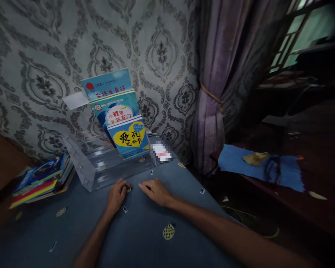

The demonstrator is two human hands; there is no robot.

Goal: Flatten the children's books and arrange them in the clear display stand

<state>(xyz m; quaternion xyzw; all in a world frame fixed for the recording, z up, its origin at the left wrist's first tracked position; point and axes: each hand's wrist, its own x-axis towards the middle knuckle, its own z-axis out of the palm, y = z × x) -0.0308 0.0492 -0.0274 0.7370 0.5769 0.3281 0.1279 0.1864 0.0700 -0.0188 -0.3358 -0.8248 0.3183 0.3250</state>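
Past the far edge of the surface (139,238), you face a dim patterned wall (162,48), past the right edge a window (295,29).

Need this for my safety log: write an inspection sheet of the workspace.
Surface: blue-grey pineapple-print cloth.
Main items: Chinese-titled books, covers facing out, on a clear stand.
Clutter: stacked books left of the stand; pixelated item at its right; blue cloth farther right, yellowish item on it.
Hands: left hand and right hand in front of the stand, fingers loosely curled; nothing seen held.
Cables: thin yellowish strand, lower right; cannot tell if it is a cable.
Surroundings: patterned wallpaper; tied purple curtain; window.
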